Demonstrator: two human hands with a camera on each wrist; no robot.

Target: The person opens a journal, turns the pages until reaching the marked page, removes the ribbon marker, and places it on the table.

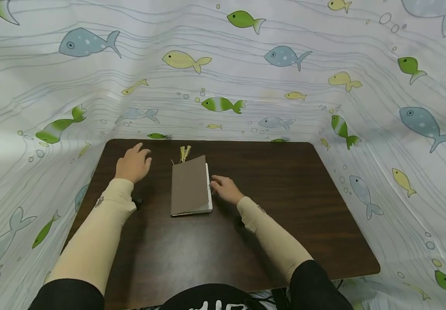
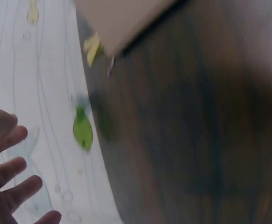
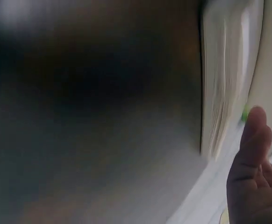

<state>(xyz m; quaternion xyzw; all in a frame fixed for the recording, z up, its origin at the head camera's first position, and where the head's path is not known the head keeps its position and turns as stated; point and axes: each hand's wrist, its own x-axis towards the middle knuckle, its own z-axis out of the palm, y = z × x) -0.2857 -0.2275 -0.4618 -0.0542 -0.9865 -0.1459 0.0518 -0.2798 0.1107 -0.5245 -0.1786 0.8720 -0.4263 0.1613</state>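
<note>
A notebook [image 1: 189,187] with a plain brown cover lies on the dark wooden table, its cover lifted a little along the right side so that white pages [image 3: 218,84] show. Yellow tassels [image 1: 184,153] stick out past its top edge. My right hand [image 1: 226,188] is beside the right edge, fingertips right at the raised cover; the right wrist view shows its thumb and fingers extended, with nothing between them. Off to the left, my left hand [image 1: 133,164] hovers near the table's back left corner, fingers spread and loosely bent, apart from the notebook.
The brown wood-grain table [image 1: 285,206] has rounded corners. A white cloth [image 1: 223,64] printed with fish hangs behind it and along both sides. At the table's front edge are the person's dark top [image 1: 211,297] and some cables.
</note>
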